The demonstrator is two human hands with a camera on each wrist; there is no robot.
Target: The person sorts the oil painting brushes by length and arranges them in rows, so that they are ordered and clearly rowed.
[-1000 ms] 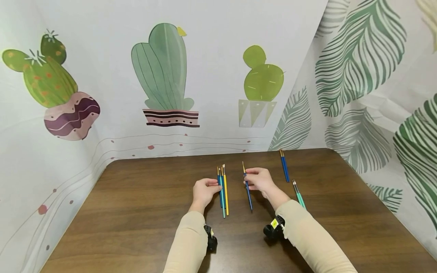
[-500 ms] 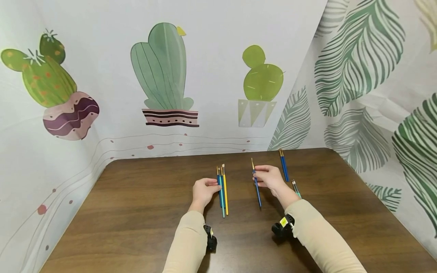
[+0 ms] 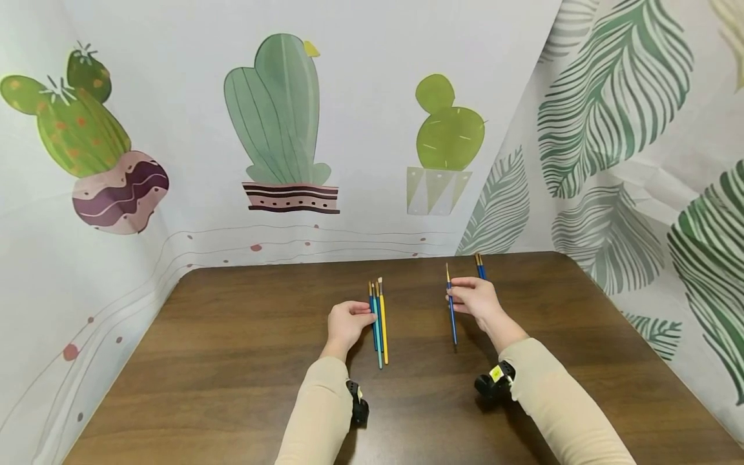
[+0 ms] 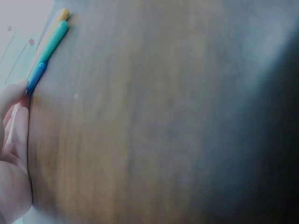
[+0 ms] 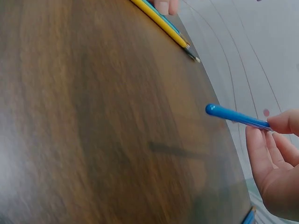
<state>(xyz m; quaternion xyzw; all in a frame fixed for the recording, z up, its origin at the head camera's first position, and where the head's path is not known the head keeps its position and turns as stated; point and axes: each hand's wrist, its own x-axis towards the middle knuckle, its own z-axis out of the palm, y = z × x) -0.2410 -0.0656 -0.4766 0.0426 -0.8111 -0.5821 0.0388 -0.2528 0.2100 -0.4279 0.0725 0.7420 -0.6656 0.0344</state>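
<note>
Right hand [image 3: 476, 300] has shifted rightward since a second ago, pinching one blue brush [image 3: 451, 313] above the table [image 3: 232, 355], now near the blue pair [image 3: 481, 270]. Left hand [image 3: 345, 326] unmoved, thumb and fingertips gripping the brush bunch [image 3: 378, 323] mid-table.

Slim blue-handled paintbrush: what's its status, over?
Right hand: pinches slim blue-handled paintbrush above brown wooden table. Left hand: on blue, teal and yellow paintbrush bunch. In view's way: right hand partly hides two blue paintbrushes.
</note>
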